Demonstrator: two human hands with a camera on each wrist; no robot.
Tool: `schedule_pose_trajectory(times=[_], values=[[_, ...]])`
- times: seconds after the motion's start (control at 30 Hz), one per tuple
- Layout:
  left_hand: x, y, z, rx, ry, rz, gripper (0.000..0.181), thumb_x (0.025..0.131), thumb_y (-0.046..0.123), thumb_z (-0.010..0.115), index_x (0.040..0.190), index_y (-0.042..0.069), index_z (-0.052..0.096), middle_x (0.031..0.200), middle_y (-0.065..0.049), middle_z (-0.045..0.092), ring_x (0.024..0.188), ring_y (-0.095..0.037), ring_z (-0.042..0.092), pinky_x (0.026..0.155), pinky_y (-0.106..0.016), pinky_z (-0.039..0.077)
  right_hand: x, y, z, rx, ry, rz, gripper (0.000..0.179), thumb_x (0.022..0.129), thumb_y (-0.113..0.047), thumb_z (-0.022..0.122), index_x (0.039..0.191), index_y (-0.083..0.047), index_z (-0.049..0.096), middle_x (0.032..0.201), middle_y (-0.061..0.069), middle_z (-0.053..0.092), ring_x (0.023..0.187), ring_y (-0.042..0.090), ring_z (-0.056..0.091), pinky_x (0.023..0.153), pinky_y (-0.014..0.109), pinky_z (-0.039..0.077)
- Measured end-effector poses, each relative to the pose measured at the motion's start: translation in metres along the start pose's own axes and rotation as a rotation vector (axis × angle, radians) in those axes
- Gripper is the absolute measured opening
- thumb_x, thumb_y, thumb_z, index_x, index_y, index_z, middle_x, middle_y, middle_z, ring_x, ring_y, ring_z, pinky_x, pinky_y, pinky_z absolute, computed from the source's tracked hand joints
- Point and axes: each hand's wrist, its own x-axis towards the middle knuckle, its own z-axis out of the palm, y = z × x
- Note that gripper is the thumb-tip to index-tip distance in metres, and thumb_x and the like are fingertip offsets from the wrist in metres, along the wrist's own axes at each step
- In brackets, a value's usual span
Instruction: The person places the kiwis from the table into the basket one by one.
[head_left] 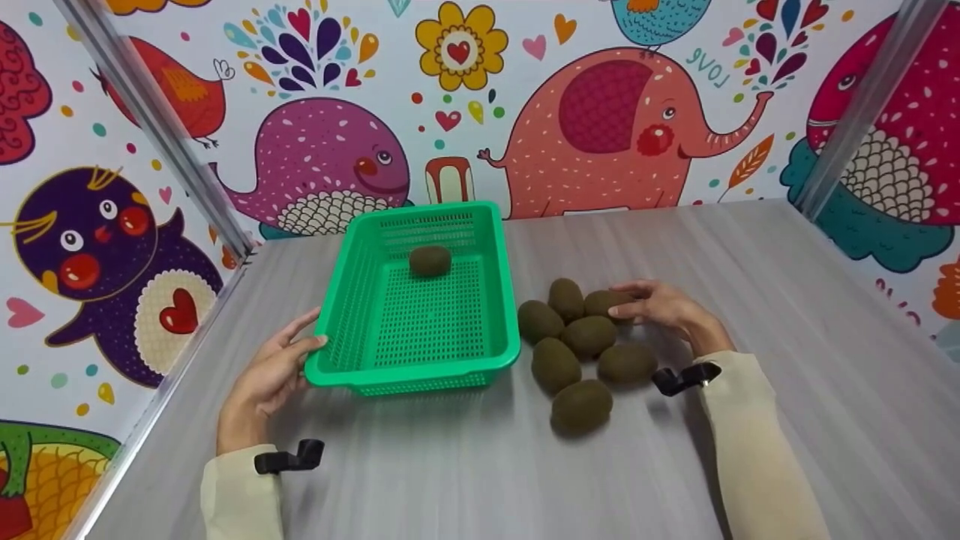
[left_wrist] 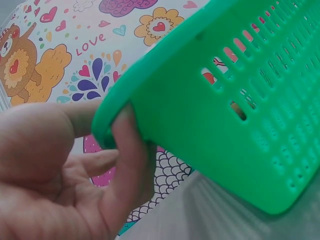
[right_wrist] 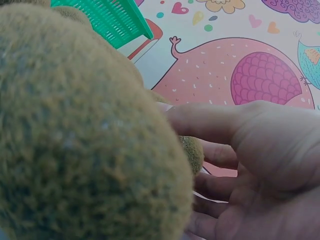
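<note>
A green plastic basket (head_left: pixel 412 373) stands left of centre, one brown kiwi (head_left: pixel 430 261) lying inside toward its far end. My left hand (head_left: pixel 274 371) grips the near left rim, thumb on top and fingers below the edge, as the left wrist view shows close up. Right of the basket several kiwis (head_left: pixel 589 337) lie grouped on the table. At the group's far right, my right hand (head_left: pixel 664 309) holds a kiwi (head_left: pixel 602 303) between thumb and fingers. In the right wrist view a nearer kiwi (right_wrist: pixel 85 135) fills the left side and hides part of the held one.
The grey wood-grain table (head_left: pixel 450 465) runs back to a wall (head_left: pixel 480 142) printed with cartoon animals. Metal posts (head_left: pixel 161 135) stand at the left and right corners. A black wrist mount (head_left: pixel 289 457) sits on each sleeve.
</note>
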Motion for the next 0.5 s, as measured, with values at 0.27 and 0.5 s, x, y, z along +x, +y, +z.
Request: schedule_pose_trajectory(times=[0.27,0.5], values=[[-0.0006,-0.0009,-0.0005,0.006,-0.002,0.012,0.069,0.104,0.017,0.054,0.162,0.015,0.016,0.103,0.004,0.072,0.085,-0.009,0.073,0.074,-0.029,0.061,0.0008,-0.0019,0.0009,0.021,0.014,0.008,0.068,0.090,-0.034,0.075,0.147,-0.008,0.050,0.148,0.019,0.051,0.109,0.018,0.059,0.090,0.028,0.050],[0.0011,-0.0004,0.0013,0.007,0.010,0.000,0.068,0.104,0.019,0.055,0.161,0.018,0.018,0.104,0.004,0.071,0.086,-0.009,0.073,0.075,-0.029,0.061,-0.0016,-0.0050,-0.0010,0.117,0.022,0.039,0.074,0.090,-0.040,0.074,0.150,-0.008,0.044,0.149,0.017,0.048,0.121,0.024,0.054,0.105,0.038,0.048]])
